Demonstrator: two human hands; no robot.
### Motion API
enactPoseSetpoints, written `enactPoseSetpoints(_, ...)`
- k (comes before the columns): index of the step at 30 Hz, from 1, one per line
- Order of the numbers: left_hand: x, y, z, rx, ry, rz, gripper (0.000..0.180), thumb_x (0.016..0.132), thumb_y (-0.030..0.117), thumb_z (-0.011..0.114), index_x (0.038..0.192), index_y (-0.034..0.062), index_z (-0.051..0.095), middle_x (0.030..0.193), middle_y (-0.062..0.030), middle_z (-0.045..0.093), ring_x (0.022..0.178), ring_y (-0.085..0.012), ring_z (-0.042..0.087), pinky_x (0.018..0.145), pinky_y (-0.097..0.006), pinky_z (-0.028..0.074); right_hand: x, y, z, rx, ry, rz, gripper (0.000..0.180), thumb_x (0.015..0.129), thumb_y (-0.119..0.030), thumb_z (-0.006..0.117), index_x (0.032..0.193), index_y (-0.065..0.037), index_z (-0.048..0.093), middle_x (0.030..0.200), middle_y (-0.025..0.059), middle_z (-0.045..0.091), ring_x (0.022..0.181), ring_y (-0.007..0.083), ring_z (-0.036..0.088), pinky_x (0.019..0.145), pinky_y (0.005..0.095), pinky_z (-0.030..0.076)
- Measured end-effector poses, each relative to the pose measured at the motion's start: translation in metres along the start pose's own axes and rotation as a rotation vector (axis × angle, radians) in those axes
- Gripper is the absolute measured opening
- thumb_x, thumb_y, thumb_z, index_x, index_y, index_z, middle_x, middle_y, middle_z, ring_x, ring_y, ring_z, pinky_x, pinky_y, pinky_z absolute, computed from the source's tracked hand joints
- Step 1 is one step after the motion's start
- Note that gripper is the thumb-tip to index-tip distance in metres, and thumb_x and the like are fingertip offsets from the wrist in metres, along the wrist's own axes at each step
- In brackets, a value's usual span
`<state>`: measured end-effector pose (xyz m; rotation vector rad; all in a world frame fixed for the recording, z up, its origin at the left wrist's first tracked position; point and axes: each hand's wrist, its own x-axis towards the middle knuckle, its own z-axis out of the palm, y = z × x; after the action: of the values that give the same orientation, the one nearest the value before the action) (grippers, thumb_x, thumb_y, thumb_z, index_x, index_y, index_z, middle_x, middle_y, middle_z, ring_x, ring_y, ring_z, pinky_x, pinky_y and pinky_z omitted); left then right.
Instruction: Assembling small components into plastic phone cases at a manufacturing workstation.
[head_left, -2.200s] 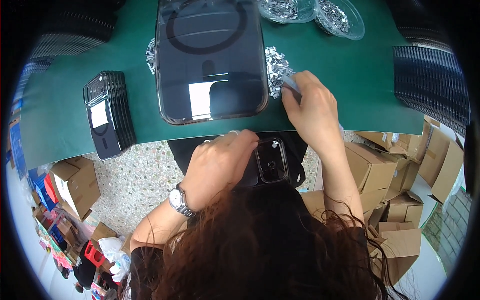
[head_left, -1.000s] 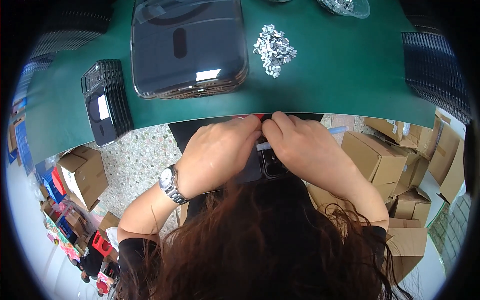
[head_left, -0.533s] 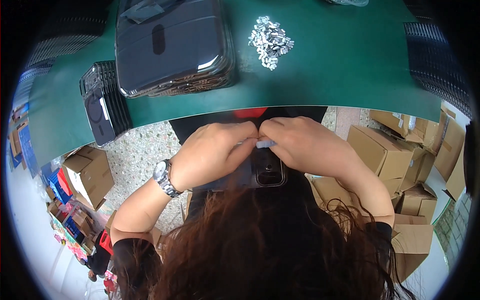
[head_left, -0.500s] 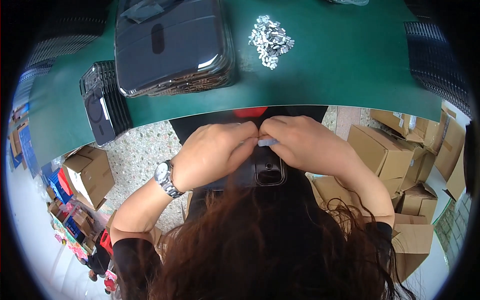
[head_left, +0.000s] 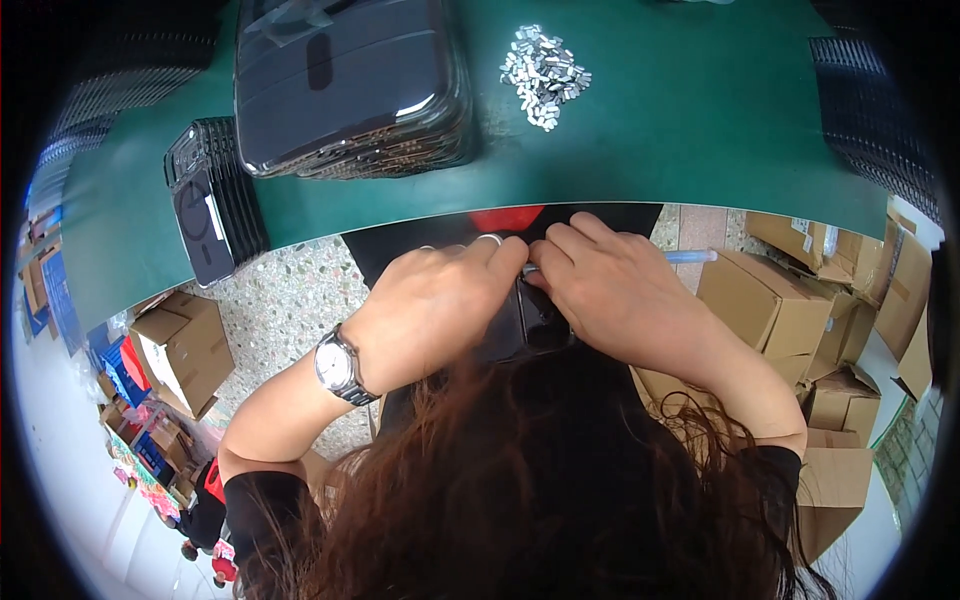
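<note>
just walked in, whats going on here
A person's left hand and right hand are close together over a dark phone case; the right also holds a slim translucent stick. Detail between them is hidden. Small silvery pieces lie piled on the green table.

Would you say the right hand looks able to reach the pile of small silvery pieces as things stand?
Probably yes: the pile lies ahead on the green table, and nothing visible stands between it and the right hand, though that hand appears occupied with a pale blue stick.
</note>
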<state>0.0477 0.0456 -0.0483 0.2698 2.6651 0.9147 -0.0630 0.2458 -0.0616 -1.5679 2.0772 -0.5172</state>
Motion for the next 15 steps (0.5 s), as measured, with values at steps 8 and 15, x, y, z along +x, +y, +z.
enactPoseSetpoints(8,-0.008,0.004,0.010,0.129,0.113,-0.170,0.018,0.085,0.001,0.065,0.100,0.0017,0.055,0.080,-0.0136,0.064,0.070,-0.0334,0.071,0.062,-0.042,0.057,0.012,-0.005,0.025,0.066,0.206,0.081,0.014,0.094,-0.014,0.070,0.099,-0.002,0.064,0.092,0.0082,0.060,0.089,0.0275,0.061,0.072,0.0404,0.054)
enactPoseSetpoints(15,-0.035,-0.017,-0.059,-0.705,-0.278,-0.420,0.038,0.107,0.019,0.062,0.140,0.0000,0.060,0.113,-0.0097,0.074,0.085,-0.0143,0.066,0.076,-0.029,0.053,0.032,-0.004,0.015,-0.030,0.468,-0.262,0.024,0.086,-0.021,0.075,0.101,-0.006,0.064,0.090,0.0051,0.055,0.081,0.0217,0.059,0.067,0.0338,0.053)
